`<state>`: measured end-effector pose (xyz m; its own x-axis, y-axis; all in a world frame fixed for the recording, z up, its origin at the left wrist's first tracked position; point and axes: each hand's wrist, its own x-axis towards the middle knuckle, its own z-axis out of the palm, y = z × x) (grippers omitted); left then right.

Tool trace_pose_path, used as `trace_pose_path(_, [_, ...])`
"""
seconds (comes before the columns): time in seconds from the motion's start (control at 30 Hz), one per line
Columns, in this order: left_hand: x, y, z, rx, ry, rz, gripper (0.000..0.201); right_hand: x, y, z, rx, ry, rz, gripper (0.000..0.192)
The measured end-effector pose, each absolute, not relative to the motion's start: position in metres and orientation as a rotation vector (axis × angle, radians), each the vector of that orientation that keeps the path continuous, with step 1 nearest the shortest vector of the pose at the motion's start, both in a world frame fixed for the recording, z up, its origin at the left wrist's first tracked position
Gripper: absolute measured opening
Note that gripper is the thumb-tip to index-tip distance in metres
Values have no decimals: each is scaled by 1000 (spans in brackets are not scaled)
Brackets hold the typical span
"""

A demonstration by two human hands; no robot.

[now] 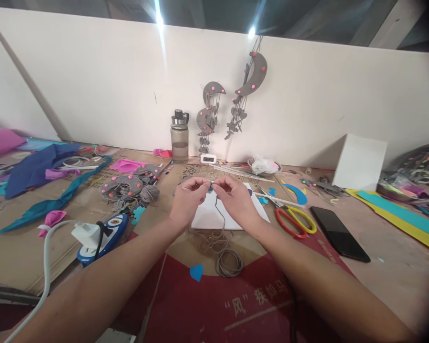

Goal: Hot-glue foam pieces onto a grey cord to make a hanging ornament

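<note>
Left hand (188, 196) and right hand (236, 199): raised together above the white sheet (214, 216), fingertips pinching a small blue piece (210, 187). Grey cord (219, 224): hangs from the pinch, coiled just in front of the sheet. Scissors (295, 220): just right of the sheet. Black phone (339, 233): farther right. Water bottle (179, 137): behind the sheet, at the wall. Blue heart cutout (196, 272): in front of the sheet.
</note>
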<state>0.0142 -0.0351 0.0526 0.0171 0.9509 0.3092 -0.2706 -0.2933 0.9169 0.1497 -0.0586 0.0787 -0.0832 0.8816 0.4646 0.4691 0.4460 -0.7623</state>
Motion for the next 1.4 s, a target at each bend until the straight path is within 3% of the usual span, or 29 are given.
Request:
trace_pose_path(0.37, [13, -32, 57, 1193, 744, 1391, 18, 151, -48, 77, -1040, -1570, 753, 17])
trace_pose_path(0.77, [11, -29, 58, 1231, 813, 1316, 25, 157, -44, 72, -1078, -1646, 647, 17])
trace_pose_path(1.13, [1, -22, 61, 1372, 1014, 1517, 22, 154, -48, 72, -1149, -1702, 601, 13])
trace_pose_path(1.4, [-6, -11, 56, 1328, 990, 1584, 23, 179, -43, 93, -1341, -2002, 433, 33])
